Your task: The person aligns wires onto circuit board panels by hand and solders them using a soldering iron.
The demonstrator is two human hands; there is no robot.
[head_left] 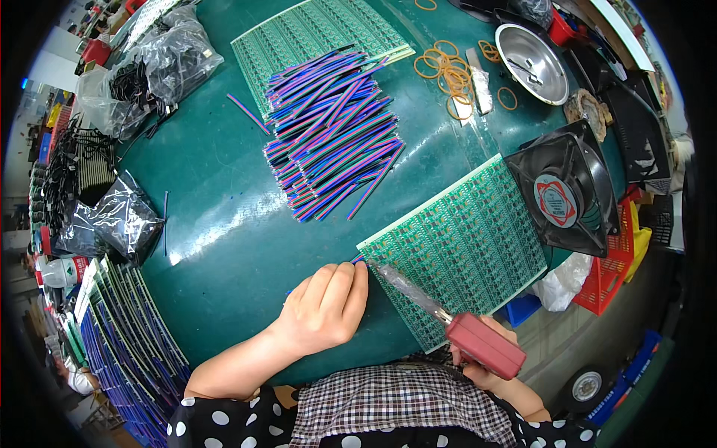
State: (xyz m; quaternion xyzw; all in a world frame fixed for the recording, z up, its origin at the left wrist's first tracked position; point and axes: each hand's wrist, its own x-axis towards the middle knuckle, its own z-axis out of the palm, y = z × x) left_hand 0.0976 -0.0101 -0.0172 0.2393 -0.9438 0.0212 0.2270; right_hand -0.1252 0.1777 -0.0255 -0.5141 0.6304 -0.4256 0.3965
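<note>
Our right hand (484, 378) closes its fingers round a red soldering iron (485, 343), its tip at the left corner of a green circuit board (467, 246) on the desk (224, 299). There our left hand (323, 308) pinches a coloured wire (358, 258), fingers narrow. A black fan (560, 198) stands beside the board; beyond, a wire heap (328, 142) partly covers a second board (321, 30), near rubber bands (453, 77).

Glossy tabletop (216, 291), shiny metal bowl (551, 84), smooth plastic tool handle (485, 345)
</note>
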